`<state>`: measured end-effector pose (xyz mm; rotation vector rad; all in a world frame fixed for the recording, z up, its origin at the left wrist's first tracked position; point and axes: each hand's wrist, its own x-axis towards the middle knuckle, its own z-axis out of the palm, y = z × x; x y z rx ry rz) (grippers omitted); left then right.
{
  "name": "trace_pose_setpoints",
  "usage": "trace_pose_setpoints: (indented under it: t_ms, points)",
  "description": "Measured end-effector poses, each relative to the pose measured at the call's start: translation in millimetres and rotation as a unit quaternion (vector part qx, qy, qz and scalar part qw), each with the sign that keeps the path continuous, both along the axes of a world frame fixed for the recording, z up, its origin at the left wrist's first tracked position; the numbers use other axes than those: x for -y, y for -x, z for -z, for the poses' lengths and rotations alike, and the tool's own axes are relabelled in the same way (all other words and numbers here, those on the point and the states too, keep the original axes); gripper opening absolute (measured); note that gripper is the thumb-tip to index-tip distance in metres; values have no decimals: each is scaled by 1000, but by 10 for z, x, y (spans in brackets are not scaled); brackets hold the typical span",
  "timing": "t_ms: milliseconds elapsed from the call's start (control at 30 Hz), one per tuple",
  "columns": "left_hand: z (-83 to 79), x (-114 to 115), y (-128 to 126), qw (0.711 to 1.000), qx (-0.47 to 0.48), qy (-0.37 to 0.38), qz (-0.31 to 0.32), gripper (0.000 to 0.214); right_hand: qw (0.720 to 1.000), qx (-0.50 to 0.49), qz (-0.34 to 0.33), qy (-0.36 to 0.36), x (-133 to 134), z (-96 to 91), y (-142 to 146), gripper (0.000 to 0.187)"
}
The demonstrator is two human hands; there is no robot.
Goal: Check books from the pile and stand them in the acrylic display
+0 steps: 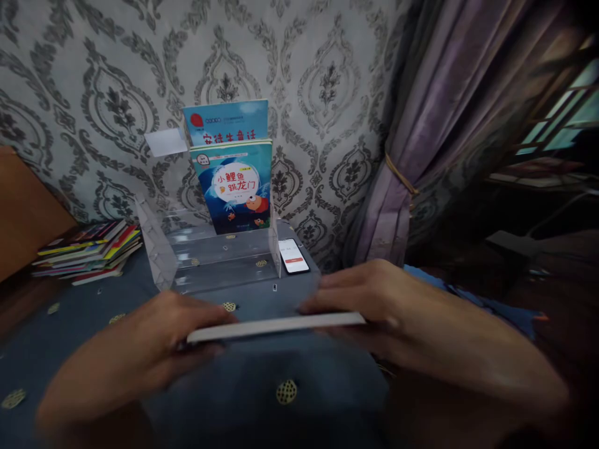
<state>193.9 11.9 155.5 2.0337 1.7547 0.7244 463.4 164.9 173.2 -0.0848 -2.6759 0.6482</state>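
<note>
A thin book (276, 325) is held edge-on between my two hands, so only its pale edge shows and its covers are hidden. My left hand (173, 343) is closed round its left end, fingers above and below. At the other end my right hand (374, 302) grips it the same way, slightly blurred. Beyond my hands stands a clear tiered rack (219, 259). On its upper tiers two picture books stand upright: a dark blue one (238, 187) in front and a light blue one (227, 121) behind it.
To the right of the rack lies a phone (294, 255) with a lit screen. A stack of books (88, 249) is at the left, near a brown panel (28, 212). The table has a grey-blue cloth (243, 399). A tied purple curtain (388, 206) hangs at the right.
</note>
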Motion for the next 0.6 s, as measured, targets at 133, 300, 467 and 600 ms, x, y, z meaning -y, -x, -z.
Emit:
trace_pose_setpoints:
  t_ms: [133,300,467,600]
  points:
    - [117,242,9,998,-58,-2,30,36,998,-23,-15,-57,165,-59,-159,27]
    - [226,323,5,999,-32,-20,7,40,996,-43,5,-81,177,43,-229,22]
    - [267,322,-50,999,-24,-40,9,42,995,-54,-12,-84,128,62,-223,22]
    - [209,266,-91,995,-74,-66,7,43,993,-61,-19,-98,102,-13,-151,19]
